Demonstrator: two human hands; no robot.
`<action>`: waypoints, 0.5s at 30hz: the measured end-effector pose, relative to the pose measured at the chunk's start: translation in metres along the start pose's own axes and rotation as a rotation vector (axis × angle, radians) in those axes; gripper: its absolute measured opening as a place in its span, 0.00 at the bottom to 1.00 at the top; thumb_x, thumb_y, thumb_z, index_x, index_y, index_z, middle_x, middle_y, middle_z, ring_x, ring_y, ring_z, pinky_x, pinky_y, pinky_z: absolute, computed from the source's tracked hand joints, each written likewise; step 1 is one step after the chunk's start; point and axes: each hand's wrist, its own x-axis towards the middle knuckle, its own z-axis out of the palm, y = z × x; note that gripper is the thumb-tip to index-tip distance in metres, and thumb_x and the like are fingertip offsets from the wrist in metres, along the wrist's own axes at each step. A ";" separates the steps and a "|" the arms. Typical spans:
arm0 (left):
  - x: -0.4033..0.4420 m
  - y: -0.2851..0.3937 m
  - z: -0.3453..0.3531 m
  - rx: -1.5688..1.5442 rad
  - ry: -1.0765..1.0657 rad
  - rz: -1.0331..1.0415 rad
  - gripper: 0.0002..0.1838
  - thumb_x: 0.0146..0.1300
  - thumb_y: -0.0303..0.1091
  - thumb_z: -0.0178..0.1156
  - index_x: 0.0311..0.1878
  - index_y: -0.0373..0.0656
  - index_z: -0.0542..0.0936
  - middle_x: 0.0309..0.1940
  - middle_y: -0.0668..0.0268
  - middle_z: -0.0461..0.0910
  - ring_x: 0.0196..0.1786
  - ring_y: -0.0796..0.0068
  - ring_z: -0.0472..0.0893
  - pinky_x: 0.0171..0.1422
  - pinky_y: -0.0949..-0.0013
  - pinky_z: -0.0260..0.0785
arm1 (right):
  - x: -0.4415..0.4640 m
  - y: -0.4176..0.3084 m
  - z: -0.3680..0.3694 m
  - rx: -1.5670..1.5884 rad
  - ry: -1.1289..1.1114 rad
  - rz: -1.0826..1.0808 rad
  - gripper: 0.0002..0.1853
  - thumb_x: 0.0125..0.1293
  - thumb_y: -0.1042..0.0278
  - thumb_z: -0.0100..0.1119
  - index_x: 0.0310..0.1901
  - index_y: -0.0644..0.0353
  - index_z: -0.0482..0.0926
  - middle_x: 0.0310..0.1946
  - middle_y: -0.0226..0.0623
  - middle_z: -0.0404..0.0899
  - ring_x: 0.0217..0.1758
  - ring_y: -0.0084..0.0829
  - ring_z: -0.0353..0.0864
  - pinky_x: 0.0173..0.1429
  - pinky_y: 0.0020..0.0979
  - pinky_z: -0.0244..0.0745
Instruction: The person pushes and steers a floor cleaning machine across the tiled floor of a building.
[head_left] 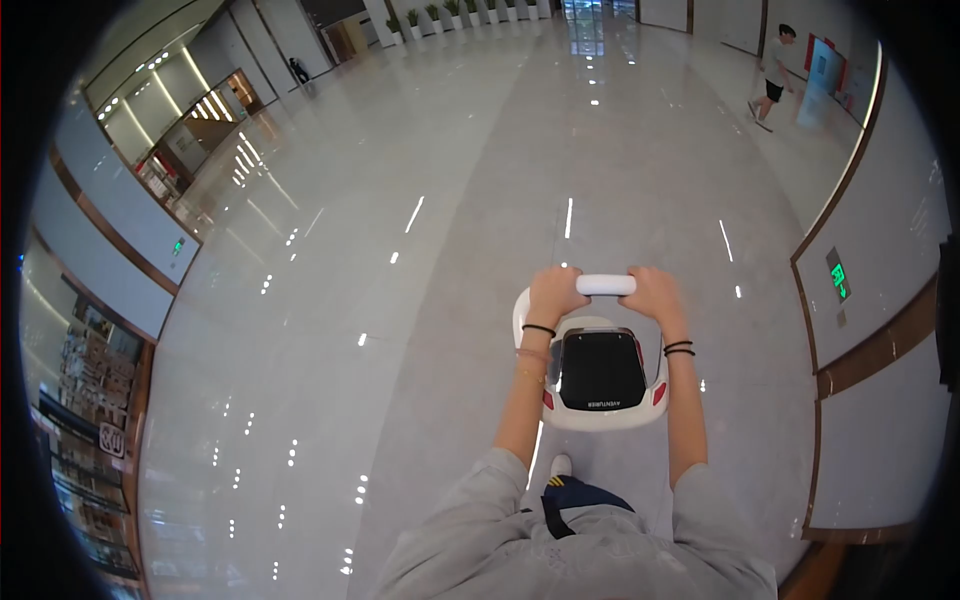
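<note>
Both my arms reach forward to a small white car-shaped cart (590, 422) with a black panel (603, 368) on top and red lights at its corners. Lettering that looks like "AVENTURER" runs along the panel's near edge. My left hand (556, 294) is wrapped around the left end of the cart's white push handle (605, 285). Around the right end of that bar, my right hand (655, 298) is closed too. The middle of the handle shows between the two hands. The cart's wheels are hidden beneath its body.
Shiny grey tiled floor (440, 250) stretches ahead. A person (774, 70) walks at the far right, near a red and blue stand (824, 65). White walls with brown trim and a green exit sign (838, 275) border the right. Potted plants (452, 12) line the far end.
</note>
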 end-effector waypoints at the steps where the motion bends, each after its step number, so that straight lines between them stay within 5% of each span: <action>1: 0.013 -0.005 0.002 -0.002 -0.002 -0.003 0.12 0.36 0.44 0.63 0.26 0.50 0.80 0.24 0.61 0.80 0.31 0.59 0.80 0.34 0.60 0.72 | 0.016 0.006 0.005 0.024 0.002 -0.020 0.13 0.37 0.61 0.61 0.27 0.56 0.79 0.25 0.45 0.79 0.32 0.47 0.78 0.37 0.43 0.74; 15: 0.182 -0.084 0.001 -0.015 -0.182 -0.082 0.19 0.38 0.46 0.66 0.36 0.51 0.82 0.34 0.60 0.81 0.39 0.58 0.80 0.45 0.59 0.72 | 0.216 0.034 0.039 0.011 -0.092 -0.123 0.15 0.34 0.61 0.61 0.29 0.55 0.81 0.28 0.45 0.80 0.34 0.45 0.79 0.38 0.40 0.75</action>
